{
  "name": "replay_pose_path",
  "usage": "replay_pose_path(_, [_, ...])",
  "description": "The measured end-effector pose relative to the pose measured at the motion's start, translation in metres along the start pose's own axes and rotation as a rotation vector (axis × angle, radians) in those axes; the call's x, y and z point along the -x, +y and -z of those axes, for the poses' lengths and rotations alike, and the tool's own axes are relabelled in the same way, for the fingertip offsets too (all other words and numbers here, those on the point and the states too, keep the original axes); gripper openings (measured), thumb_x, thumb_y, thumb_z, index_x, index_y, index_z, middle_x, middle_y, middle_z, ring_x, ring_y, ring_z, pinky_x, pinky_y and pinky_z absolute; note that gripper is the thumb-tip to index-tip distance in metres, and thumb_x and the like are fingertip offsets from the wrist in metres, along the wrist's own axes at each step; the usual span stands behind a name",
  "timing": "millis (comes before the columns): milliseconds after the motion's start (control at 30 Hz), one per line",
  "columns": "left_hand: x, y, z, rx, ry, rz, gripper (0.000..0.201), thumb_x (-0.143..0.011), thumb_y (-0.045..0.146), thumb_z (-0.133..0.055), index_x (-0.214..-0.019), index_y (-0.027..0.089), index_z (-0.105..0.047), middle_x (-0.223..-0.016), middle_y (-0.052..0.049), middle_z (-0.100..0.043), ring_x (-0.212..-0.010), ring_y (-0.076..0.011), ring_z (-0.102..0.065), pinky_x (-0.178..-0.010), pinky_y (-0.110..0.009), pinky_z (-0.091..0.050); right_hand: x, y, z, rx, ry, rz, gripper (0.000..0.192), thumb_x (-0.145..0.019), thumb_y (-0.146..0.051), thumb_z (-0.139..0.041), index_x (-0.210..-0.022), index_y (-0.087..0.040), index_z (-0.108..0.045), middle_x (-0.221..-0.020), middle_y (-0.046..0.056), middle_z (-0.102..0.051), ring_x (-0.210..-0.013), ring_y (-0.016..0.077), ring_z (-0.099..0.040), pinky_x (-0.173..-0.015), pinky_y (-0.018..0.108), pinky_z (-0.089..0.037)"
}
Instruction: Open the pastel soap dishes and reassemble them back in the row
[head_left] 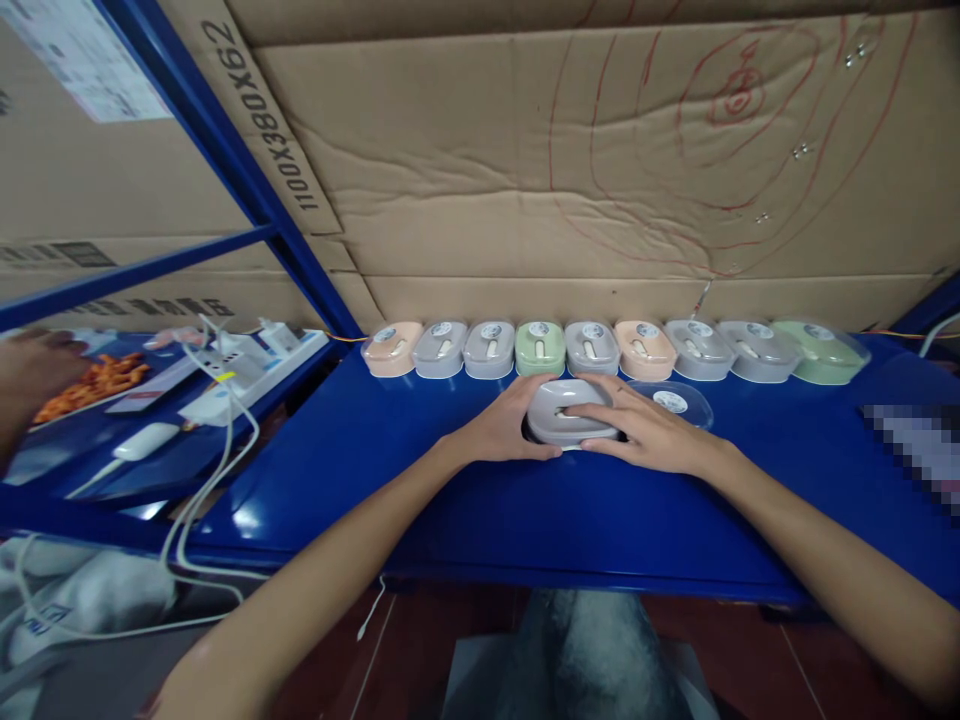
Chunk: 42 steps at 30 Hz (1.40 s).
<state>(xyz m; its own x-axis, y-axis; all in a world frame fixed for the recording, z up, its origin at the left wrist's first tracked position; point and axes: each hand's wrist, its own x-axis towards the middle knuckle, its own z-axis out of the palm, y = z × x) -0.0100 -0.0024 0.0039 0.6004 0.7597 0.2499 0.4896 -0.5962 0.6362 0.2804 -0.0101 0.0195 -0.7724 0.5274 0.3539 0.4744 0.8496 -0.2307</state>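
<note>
Head view: I've got both hands clamped on the grey case point(571, 413) at mid-table, left hand point(504, 424) cupping its left end, right hand point(643, 428) draped over the right. Clear lid point(673, 401) lies just behind. Best keep pressure even, case flat on the blue table point(420, 490).

Head-worn view, looking forward and down — close over blue table point(420, 500), cardboard wall point(525, 180) behind

Warehouse workbench, blue steel shelving point(225, 150), cardboard cartons point(525, 150)
</note>
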Motion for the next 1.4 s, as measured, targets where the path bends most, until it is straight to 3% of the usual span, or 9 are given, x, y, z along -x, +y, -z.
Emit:
replay_pose_path(500, [-0.0001,0.0015,-0.0005,0.034,-0.003,0.031,0.118,-0.073,0.062,-0.092,-0.168,0.025,-0.033,-0.170,-0.020,-0.041,-0.155,-0.0461,-0.043,-0.127,-0.069,-0.036,0.0022,0.0003,-0.0030,0.083,0.023,-0.001,0.048,-0.108,-0.048,-0.061,-0.151,-0.028,-0.066,-0.166,0.019,-0.048,-0.149,0.0413,-0.054,-0.118,0.065,-0.052])
replay_pose_path(833, [-0.0008,-0.0004,-0.0009,0.052,0.016,0.007,0.118,-0.070,0.061,-0.095,-0.167,0.028,-0.035,-0.167,-0.017,-0.045,-0.154,-0.0455,-0.045,-0.126,-0.068,-0.039,0.0014,0.0024,-0.0039,0.085,0.052,0.003,0.046,-0.108,-0.049,-0.060,-0.149,-0.029,-0.066,-0.162,0.018,-0.052,-0.145,0.0400,-0.057,-0.116,0.065,-0.053])
replay_pose_path(1000, [-0.0002,-0.0002,-0.0010,0.026,0.016,-0.010,0.115,-0.072,0.061,-0.094,-0.166,0.025,-0.038,-0.167,-0.018,-0.046,-0.154,-0.0428,-0.046,-0.127,-0.064,-0.040,0.0019,0.0012,-0.0015,0.090,0.025,-0.002,0.046,-0.109,-0.050,-0.058,-0.149,-0.029,-0.065,-0.161,0.016,-0.054,-0.140,0.0373,-0.061,-0.114,0.061,-0.056])
replay_pose_path(1167, [-0.0004,0.0014,-0.0002,0.026,0.015,0.002,0.112,-0.072,0.061,-0.094,-0.165,0.030,-0.039,-0.165,-0.015,-0.049,-0.152,-0.0439,-0.047,-0.125,-0.068,-0.039,0.0027,0.0004,0.0002,0.100,-0.002,-0.010,0.046,-0.109,-0.052,-0.056,-0.147,-0.026,-0.066,-0.160,0.018,-0.055,-0.137,0.0376,-0.063,-0.111,0.060,-0.058])
replay_pose_path(1400, [-0.0012,0.0012,-0.0007,-0.004,0.010,-0.012,0.109,-0.074,0.059,-0.093,-0.164,0.024,-0.042,-0.163,-0.017,-0.051,-0.152,-0.0419,-0.048,-0.127,-0.063,-0.039,0.0009,-0.0040,0.0026,0.095,-0.005,-0.022,0.046,-0.109,-0.052,-0.057,-0.145,-0.025,-0.065,-0.156,0.019,-0.057,-0.137,0.0380,-0.063,-0.111,0.059,-0.058])
